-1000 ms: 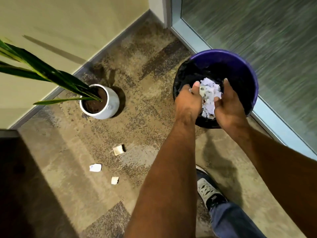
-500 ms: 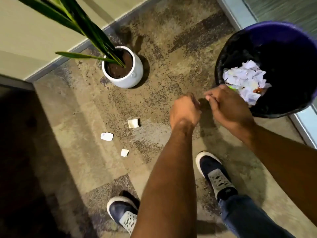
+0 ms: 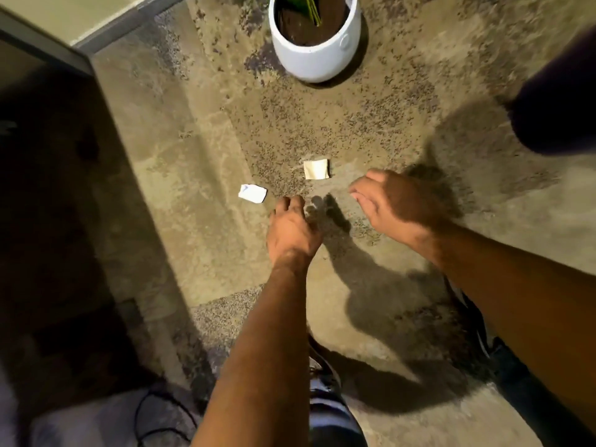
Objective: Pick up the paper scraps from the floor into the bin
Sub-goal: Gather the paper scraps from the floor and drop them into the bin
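Two paper scraps lie on the mottled floor: a white scrap [image 3: 252, 192] and a cream scrap [image 3: 316, 169]. My left hand [image 3: 293, 230] hovers low just right of the white scrap, fingers loosely bent downward with nothing seen in them; whatever lies under it is hidden. My right hand [image 3: 390, 204] hangs just right of the cream scrap, fingers relaxed and holding nothing. The dark bin [image 3: 554, 101] shows only as a blurred edge at the upper right.
A white plant pot [image 3: 317, 56] stands at the top centre, beyond the scraps. A dark piece of furniture [image 3: 64, 221] fills the left side, with a black cable [image 3: 154, 427] on the floor beneath it. My shoes and jeans show at the bottom.
Both hands have left the bin, where the paper wad stayed, and swung down-left to the scraps on the floor. The view has tilted down, pushing the bin to the frame's edge.
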